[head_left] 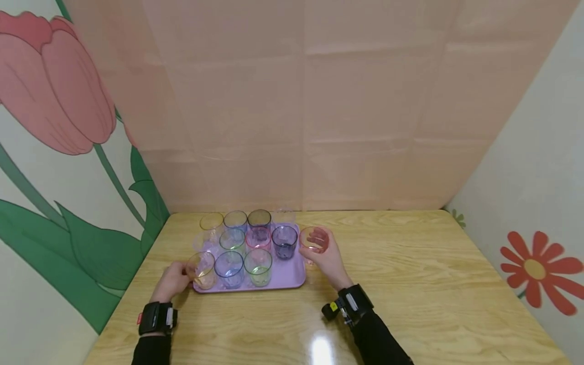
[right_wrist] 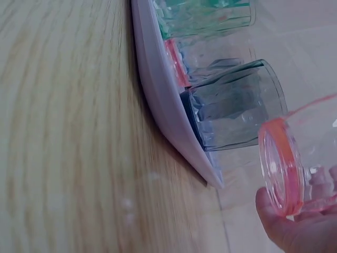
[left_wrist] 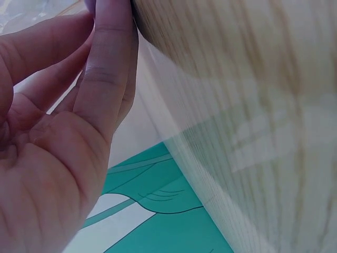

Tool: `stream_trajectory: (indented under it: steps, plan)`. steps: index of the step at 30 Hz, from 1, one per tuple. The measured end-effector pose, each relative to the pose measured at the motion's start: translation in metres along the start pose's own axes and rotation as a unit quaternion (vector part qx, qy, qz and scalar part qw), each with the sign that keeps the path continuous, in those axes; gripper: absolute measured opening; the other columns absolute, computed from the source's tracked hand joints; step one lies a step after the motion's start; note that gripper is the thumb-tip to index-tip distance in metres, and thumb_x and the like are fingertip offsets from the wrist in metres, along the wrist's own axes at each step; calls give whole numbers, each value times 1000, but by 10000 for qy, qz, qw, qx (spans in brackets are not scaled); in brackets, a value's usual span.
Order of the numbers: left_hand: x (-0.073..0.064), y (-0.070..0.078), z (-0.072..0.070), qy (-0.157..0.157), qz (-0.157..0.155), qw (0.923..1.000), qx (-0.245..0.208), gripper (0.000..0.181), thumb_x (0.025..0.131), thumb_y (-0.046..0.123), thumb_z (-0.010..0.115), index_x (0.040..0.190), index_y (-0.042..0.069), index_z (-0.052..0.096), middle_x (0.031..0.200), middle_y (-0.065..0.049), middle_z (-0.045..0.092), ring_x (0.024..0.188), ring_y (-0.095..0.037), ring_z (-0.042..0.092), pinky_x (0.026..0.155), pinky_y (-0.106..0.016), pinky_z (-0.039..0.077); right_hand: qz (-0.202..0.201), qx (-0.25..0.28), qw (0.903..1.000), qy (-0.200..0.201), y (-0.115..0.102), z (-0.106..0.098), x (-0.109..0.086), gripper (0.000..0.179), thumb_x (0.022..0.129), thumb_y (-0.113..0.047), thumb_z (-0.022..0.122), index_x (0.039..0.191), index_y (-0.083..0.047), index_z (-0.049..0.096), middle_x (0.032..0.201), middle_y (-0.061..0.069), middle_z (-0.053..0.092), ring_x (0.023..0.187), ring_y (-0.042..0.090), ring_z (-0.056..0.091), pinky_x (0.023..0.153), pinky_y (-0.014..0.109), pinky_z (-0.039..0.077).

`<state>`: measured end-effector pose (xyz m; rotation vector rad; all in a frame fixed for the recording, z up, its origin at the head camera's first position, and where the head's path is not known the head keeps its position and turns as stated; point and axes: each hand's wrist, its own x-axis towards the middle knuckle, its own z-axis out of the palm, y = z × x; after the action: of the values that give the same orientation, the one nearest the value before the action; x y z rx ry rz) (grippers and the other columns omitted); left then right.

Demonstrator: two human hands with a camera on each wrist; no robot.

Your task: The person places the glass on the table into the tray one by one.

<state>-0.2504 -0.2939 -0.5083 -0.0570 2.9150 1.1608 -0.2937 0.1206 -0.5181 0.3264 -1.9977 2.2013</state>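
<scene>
My right hand (head_left: 331,258) grips a clear pink-tinted glass (right_wrist: 287,166) beside the right edge of a purple tray (head_left: 292,276). In the right wrist view the glass's thick pink base faces the tray, and its bottom is above the table. At the tray's front left corner, my left hand (head_left: 171,281) pinches the tray's edge, with an amber glass (head_left: 201,268) standing close to its fingertips. Much of that grip is hidden in the head view. A dark grey-blue glass (head_left: 285,244) on the tray is the one nearest the pink glass.
Several tinted glasses stand in rows on the tray, among them a blue glass (head_left: 229,268), a green glass (head_left: 258,266) and a smoky glass (head_left: 259,219). Under the tray is a wooden table (head_left: 410,284). A paper-covered wall (head_left: 301,126) rises behind it.
</scene>
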Motion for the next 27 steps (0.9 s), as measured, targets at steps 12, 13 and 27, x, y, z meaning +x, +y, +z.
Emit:
stream_trajectory:
  steps: [12,13,27]
  plan:
    - [-1,-1,0,29,36,10000,19,13,84,-6,59,75,3,63,78,-7,61,72,-20,54,65,-31,46,364,-633,9954,-623,-9,0,-11,81,78,-2,85,146,-5,42,138,26,51,127,43,51,102,43,50]
    - [-1,0,0,22,35,10000,16,13,84,-5,59,75,3,63,78,-6,61,72,-20,54,65,-31,45,393,-627,9952,-645,-9,1,-12,81,77,-1,85,146,-4,41,136,27,52,125,42,53,100,41,52]
    - [0,0,-1,0,89,10000,38,12,84,-6,58,77,2,63,78,-7,61,70,-19,54,63,-30,45,321,-870,9914,-927,-6,12,-18,83,73,-2,89,141,-4,41,130,26,52,114,39,60,93,39,56]
